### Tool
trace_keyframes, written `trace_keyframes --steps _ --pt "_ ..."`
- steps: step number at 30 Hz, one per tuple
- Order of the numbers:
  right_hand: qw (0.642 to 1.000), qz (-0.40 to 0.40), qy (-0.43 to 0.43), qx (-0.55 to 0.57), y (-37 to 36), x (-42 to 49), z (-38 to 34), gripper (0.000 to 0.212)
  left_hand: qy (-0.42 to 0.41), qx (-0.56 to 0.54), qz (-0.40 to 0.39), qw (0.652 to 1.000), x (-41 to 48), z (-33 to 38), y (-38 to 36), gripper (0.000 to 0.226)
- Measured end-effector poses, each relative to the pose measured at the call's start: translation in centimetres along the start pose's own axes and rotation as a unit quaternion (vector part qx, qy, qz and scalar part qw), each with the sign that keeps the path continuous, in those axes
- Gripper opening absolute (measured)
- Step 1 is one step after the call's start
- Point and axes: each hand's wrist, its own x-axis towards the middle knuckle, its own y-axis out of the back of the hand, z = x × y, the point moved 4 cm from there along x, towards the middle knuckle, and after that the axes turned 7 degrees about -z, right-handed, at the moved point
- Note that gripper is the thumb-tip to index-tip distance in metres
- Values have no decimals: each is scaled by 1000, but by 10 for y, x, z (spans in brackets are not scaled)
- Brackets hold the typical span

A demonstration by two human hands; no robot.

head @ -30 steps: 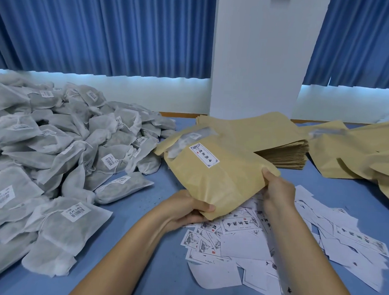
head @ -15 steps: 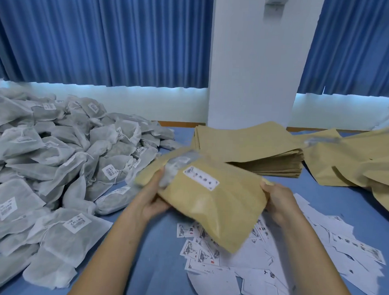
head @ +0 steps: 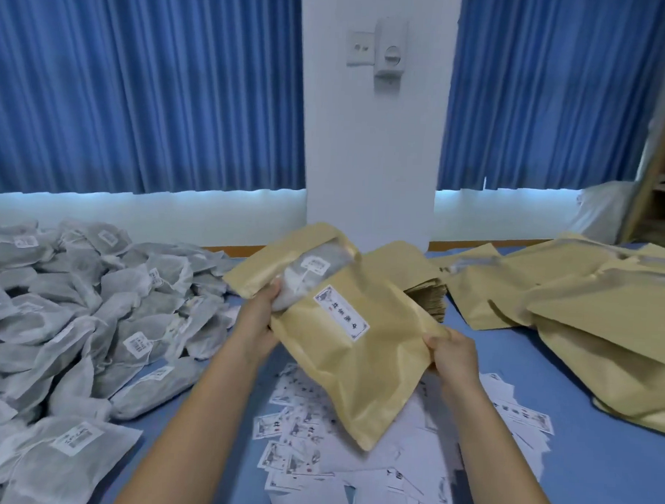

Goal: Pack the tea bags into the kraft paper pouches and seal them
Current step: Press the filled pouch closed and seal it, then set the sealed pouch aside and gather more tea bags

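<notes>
The left hand curls its fingers round a grey mesh tea bag, half inside the mouth of a tan kraft paper pouch; the right hand pinches the pouch's edge, seemingly steadying it for filling.

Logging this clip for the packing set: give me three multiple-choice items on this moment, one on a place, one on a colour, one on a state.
1. Where does the heap of loose tea bags lie?
A) on the person's left
B) on the person's right
C) on a chair

2. What colour are the curtains?
A) green
B) blue
C) white

3. How is the held kraft pouch?
A) sealed flat
B) folded in half
C) mouth open, a tea bag partly in

Answers:
1 A, the heap fills the table's left side.
2 B, blue folds hang either side of the white pillar.
3 C, the left hand holds the bag at the open mouth while the right hand grips the pouch's edge.
</notes>
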Motion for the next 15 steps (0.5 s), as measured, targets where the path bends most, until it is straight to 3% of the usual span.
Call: trace_keyframes --steps 4,6,8,11,14,15 --pt "994 69 -17 88 67 8 4 8 66 77 -93 991 10 -37 -71 23" --pt "987 99 -27 127 99 14 9 21 171 144 -154 963 5 -74 -104 22" --pt "973 147 -43 175 130 20 12 28 219 189 -225 931 -1 -105 -137 30" --pt "942 186 -38 277 166 33 4 31 183 169 -292 923 -1 -130 -194 30" --pt "890 176 20 420 188 44 -21 34 147 54 -281 947 6 -143 -241 32" --pt "868 167 42 465 192 48 -33 30 98 102 -254 957 12 -145 -246 30"
